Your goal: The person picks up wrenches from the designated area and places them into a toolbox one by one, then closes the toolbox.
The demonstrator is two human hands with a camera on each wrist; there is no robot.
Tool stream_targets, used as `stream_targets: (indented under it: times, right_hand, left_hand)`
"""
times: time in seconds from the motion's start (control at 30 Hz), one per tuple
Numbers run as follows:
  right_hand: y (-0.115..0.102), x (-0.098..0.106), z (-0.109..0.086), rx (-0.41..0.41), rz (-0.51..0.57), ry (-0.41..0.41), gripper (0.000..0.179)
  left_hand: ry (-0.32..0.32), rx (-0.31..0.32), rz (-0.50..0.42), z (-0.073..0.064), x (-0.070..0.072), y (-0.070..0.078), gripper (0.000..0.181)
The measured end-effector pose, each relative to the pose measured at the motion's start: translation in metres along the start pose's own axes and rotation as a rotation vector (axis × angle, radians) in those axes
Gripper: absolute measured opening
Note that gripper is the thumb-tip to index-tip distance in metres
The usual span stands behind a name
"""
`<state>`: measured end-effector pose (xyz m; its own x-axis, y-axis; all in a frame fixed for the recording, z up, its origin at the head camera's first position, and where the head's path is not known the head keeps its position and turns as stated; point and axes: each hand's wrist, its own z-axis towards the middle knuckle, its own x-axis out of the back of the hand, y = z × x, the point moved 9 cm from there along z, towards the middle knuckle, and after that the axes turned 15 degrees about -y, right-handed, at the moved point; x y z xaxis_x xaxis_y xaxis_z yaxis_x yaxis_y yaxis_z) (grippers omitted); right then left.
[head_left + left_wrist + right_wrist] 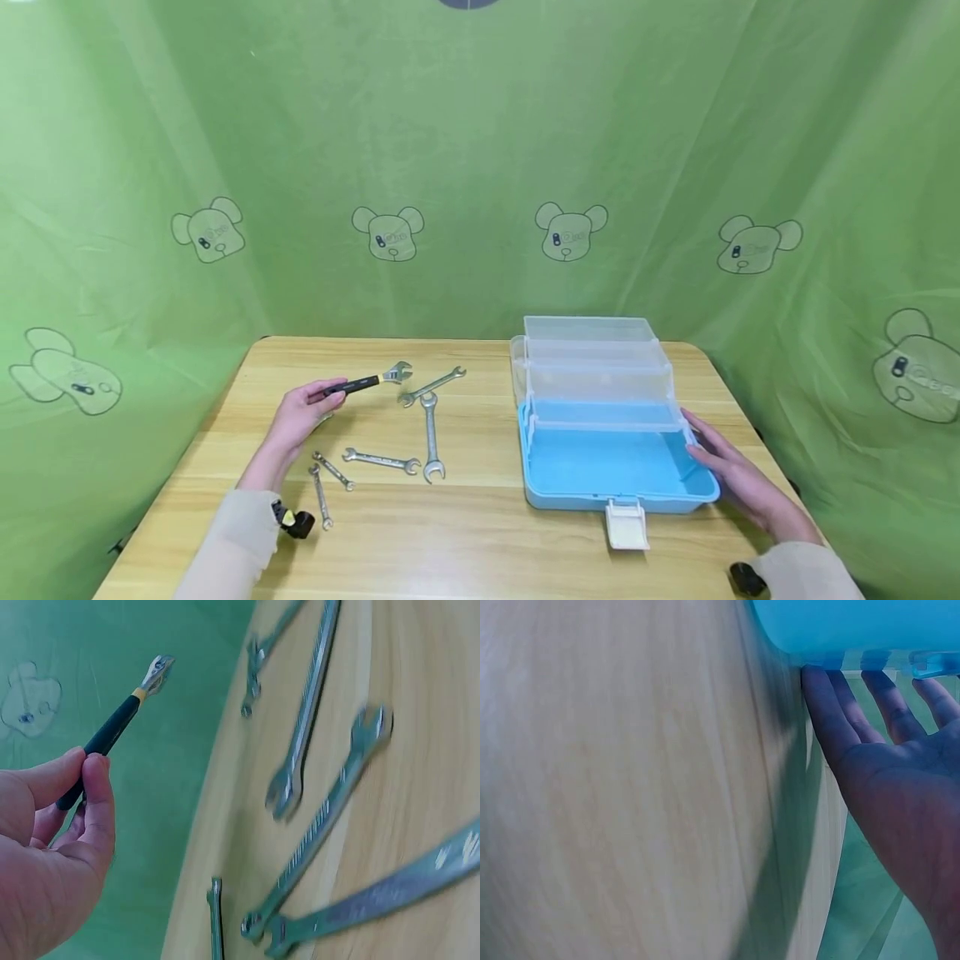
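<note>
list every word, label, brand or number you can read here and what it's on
None can be read with certainty:
Bear heads on the green cloth: small lettering, too blurred.
Adjustable wrench: faint marks on its handle, too small.
Spanners: marks on some shafts, too blurred.
Blue toolbox: nothing legible.

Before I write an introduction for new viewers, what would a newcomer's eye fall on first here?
First, the open blue toolbox with raised translucent trays, on the table's right, the right hand at its side. Next, the black-handled adjustable wrench pinched in the left hand, at left; silvery open-end wrenches lie scattered nearby.
</note>
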<state>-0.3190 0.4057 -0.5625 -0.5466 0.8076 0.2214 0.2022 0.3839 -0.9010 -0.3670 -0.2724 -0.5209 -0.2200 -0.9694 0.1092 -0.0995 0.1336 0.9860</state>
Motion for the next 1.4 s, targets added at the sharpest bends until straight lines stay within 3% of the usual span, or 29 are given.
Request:
stream_targets:
  times: [0.33,0.5,0.87,1.07,1.4]
  right_hand:
    - [0.006,0.004,-0.002,-0.034,0.001,0.004,0.077]
    - [0.002,0.005,0.0,-0.001,0.004,0.011,0.076]
    - [0.001,0.002,0.001,0.013,-0.004,0.009,0.076]
    - [-0.001,0.001,0.0,0.028,-0.001,0.006,0.075]
    - [0.001,-0.001,-0.003,0.008,0.008,0.009,0.074]
  left_hand:
    - [-0.014,-0.087,-0.121,-0.016,-0.031,0.022,0.048]
    - [-0.023,-0.121,-0.154,-0.02,-0.043,0.033,0.048]
    - [-0.041,-0.098,-0.19,-0.017,-0.067,0.034,0.045]
    - [-0.063,-0.104,-0.215,-0.008,-0.097,0.038,0.042]
    - [-0.123,-0.135,-0.243,0.008,-0.163,0.05,0.038]
